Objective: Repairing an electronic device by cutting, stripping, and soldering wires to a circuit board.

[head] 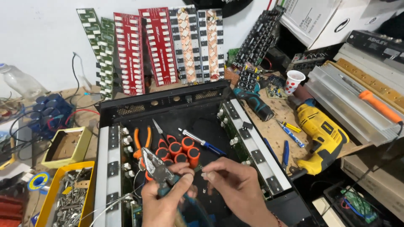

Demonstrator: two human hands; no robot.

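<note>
My left hand (pixel 165 196) grips a pair of pliers (pixel 154 164) with teal handles, jaws pointing up and left. My right hand (pixel 230 185) pinches a small part between its fingertips, close to the left hand. Both hands hover over an open black metal chassis (pixel 168 101). Inside it lies a cluster of orange capacitors (pixel 179 151), orange-handled cutters (pixel 142 141) and a blue-handled screwdriver (pixel 202 142). Heatsink rails with green boards (pixel 248 147) line the chassis sides.
A yellow drill (pixel 322 136) and a teal drill (pixel 254 103) lie on the right bench. Red, green and white circuit boards (pixel 158 48) lean on the wall. Yellow bins of screws (pixel 69 197) stand at left. A polka-dot cup (pixel 293 80) stands by aluminium heatsinks (pixel 353 101).
</note>
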